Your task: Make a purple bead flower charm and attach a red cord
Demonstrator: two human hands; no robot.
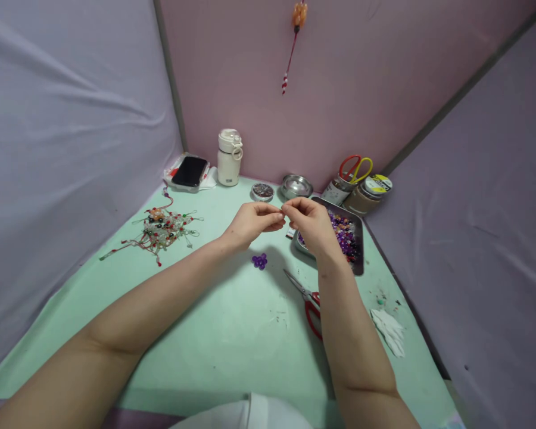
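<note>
My left hand (255, 223) and my right hand (310, 223) meet fingertip to fingertip above the middle of the table. Both are closed in a pinch; whatever they hold is too small to make out. Below them a small cluster of purple beads (259, 261) lies on the green tabletop. Partly behind my right hand is a metal tray (360, 238) holding loose beads (343, 229), mostly purple. Scissors with red handles (304, 287) lie beside my right forearm, which covers part of them.
Beaded strings (167, 231) are heaped at left. Along the back stand a phone (190, 171), a white bottle (229, 158), a round spool (262, 191), a metal bowl (296, 186) and jars (370, 193). White gloves (388, 330) lie at right. A beaded cord (290, 59) hangs on the wall.
</note>
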